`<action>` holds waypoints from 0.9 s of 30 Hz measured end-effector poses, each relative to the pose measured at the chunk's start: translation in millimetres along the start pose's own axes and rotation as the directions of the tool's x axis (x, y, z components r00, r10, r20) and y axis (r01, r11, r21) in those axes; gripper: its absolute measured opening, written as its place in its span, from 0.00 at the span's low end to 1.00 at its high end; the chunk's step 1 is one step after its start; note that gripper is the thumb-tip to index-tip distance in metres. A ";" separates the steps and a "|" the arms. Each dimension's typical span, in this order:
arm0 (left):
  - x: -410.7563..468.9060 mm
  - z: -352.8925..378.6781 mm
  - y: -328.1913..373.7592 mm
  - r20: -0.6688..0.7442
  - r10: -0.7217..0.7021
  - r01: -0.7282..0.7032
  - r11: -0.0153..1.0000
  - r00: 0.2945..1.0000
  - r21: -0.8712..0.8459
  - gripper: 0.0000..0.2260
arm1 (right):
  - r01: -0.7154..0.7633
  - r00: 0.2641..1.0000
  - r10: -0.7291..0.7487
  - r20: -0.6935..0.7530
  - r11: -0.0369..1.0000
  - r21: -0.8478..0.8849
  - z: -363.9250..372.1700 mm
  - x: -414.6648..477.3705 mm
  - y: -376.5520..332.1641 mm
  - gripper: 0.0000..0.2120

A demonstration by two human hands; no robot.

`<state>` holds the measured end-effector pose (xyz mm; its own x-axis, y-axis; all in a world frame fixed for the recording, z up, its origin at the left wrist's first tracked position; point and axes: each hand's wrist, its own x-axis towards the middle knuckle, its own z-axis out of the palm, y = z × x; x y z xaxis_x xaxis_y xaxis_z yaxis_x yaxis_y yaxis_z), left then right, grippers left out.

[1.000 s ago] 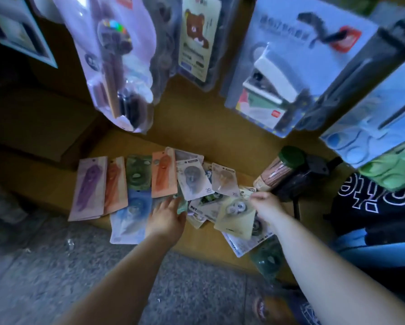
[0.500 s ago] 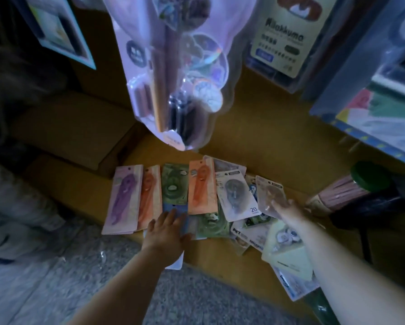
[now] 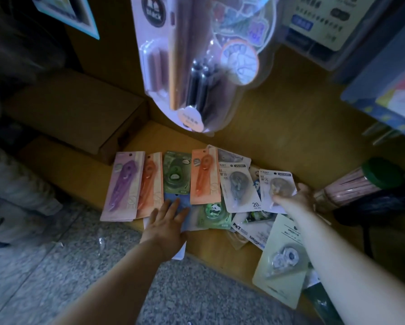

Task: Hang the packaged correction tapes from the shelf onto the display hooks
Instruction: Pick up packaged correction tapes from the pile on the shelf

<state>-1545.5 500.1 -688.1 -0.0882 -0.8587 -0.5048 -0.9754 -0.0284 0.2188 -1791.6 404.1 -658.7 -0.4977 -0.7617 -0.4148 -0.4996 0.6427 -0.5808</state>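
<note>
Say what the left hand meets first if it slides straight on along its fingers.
Lying flat on the blue pack, the left hand would probably meet the green pack at its lower edge first, though overlap there is unclear.

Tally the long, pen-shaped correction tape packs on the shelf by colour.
Purple pack: 1
Orange: 2, the left orange pack and the right orange pack, with a green pack between them
Total: 3
</note>
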 end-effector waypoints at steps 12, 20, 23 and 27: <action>1.4 -2.2 3.0 -0.029 -0.029 0.027 0.997 0.999 -0.077 0.26 | -0.226 0.950 0.052 0.308 0.796 0.561 4.1 -9.7 -11.1 0.09; 6.6 -3.6 7.5 -0.037 -0.049 0.045 0.995 0.998 -0.085 0.27 | 0.038 0.972 -0.055 0.227 0.996 0.078 45.7 -19.0 -24.3 0.18; 7.1 -2.3 5.8 -0.021 -0.030 0.029 0.998 0.999 -0.046 0.28 | 0.010 0.963 -0.035 0.268 0.996 0.093 44.6 -16.9 -24.0 0.25; 6.5 -1.9 2.7 -0.018 -0.014 0.013 0.999 1.000 -0.046 0.28 | -0.033 0.948 -0.001 0.319 0.994 0.100 36.1 -14.2 -27.5 0.18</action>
<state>-1548.4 493.5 -689.3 -0.0708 -0.8672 -0.4929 -0.9661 -0.0634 0.2504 -1745.2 394.3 -662.1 -0.2449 -0.7483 -0.6165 -0.4094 0.6562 -0.6339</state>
